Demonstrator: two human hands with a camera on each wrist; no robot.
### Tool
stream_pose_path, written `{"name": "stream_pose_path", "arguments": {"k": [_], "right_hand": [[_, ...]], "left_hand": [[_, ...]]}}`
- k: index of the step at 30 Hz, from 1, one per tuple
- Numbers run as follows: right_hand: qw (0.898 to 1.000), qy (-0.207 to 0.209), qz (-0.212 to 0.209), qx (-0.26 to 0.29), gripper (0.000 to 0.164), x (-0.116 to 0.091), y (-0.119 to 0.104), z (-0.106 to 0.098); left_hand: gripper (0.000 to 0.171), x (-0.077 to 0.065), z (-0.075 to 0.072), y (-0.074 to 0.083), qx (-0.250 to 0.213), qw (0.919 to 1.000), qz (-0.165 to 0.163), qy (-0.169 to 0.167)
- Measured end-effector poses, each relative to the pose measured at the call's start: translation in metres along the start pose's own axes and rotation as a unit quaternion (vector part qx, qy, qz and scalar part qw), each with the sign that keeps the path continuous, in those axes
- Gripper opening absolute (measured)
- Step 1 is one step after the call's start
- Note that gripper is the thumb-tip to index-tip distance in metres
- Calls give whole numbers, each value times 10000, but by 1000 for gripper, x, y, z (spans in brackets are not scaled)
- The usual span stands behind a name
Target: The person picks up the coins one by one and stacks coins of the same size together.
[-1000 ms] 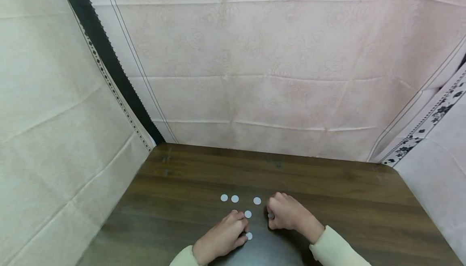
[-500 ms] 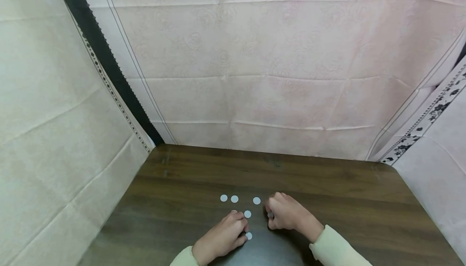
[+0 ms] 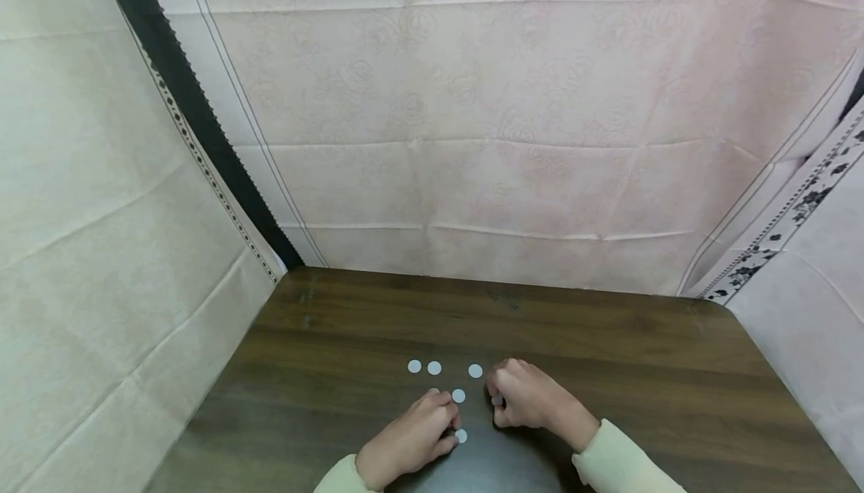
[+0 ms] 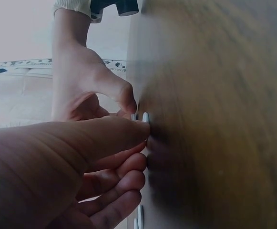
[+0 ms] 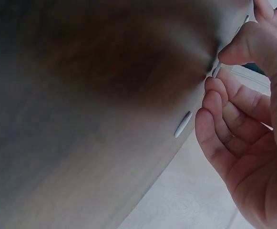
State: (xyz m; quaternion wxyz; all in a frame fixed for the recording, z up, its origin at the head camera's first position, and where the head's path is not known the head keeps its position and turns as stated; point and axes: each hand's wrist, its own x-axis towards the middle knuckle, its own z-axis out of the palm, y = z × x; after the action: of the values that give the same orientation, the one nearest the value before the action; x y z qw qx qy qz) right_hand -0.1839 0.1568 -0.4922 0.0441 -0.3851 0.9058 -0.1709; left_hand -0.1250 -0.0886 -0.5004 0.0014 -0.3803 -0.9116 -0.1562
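My left hand (image 3: 413, 433) rests low over the table, its fingers curled and its thumb and forefinger at the edge of a flat white disc (image 3: 462, 437). In the left wrist view the thumb covers part of this disc (image 4: 145, 116). My right hand (image 3: 529, 395) pinches another white disc (image 3: 497, 400) at the tabletop, between thumb and forefinger. The right wrist view has that disc (image 5: 217, 70) edge-on, partly hidden. Between the hands lies a loose disc (image 3: 458, 395). One more (image 3: 434, 389) peeks out behind the left knuckles.
A pair of white discs, a left one (image 3: 415, 366) and its neighbour (image 3: 434, 368), lies beyond the left hand. Another disc (image 3: 475, 371) is just left of the right hand. Pale cloth (image 3: 472, 140) hangs behind the dark wooden table (image 3: 378, 313) and along both sides.
My right hand has slid slightly left with its disc, closer to the disc beside it. The left hand has stayed in place.
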Motion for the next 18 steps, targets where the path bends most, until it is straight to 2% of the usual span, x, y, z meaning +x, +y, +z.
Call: {"name": "stream_pose_path", "arguments": {"k": [5,12,18], "right_hand": [[10000,-47,4,22,20,-1,-1,2],[9999,-44,-147,-52,24,0,-9,3],[9997,-125,-152,124,16,0,-16,4]], "left_hand": [[10,0,0,1,72,10000,-2,11],[10,0,2,0,64,10000,-6,35],[10,0,2,-1,98,9999,13,59]]}}
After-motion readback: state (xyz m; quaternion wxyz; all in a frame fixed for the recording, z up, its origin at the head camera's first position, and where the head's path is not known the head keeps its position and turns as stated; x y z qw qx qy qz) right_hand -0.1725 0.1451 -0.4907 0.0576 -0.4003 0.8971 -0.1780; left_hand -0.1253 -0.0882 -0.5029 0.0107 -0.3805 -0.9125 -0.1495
